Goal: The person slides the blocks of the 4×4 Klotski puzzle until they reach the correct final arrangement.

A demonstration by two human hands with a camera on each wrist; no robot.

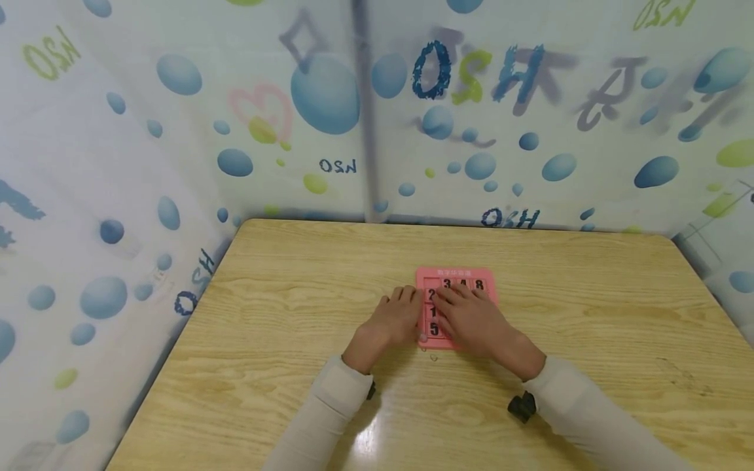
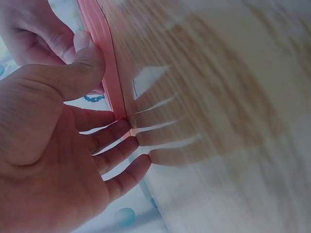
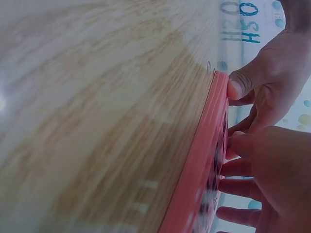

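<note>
A pink number sliding puzzle (image 1: pixel 456 272) lies flat on the table, its black-numbered white-edged tiles partly covered. Numbers such as 3, 4, 8, 2, 1 and 5 show in the head view, and the top left cell bears no number. Along the puzzle's left side rests my left hand (image 1: pixel 396 317); its thumb (image 2: pixel 83 48) presses the frame near the front left corner, while its fairly straight fingers reach down beside the edge. My right hand (image 1: pixel 474 320) lies over the tiles with extended fingers (image 3: pixel 237 187) touching them, hiding the puzzle's middle and right.
The wood-grain table (image 1: pixel 283 288) spreads around the puzzle. A small clear loop (image 1: pixel 434 358) lies just off the front left corner. Behind and to the left hangs a white curtain (image 1: pixel 177 131) with blue bubbles. Dark wrist devices (image 1: pixel 521 407) sit at the sleeves.
</note>
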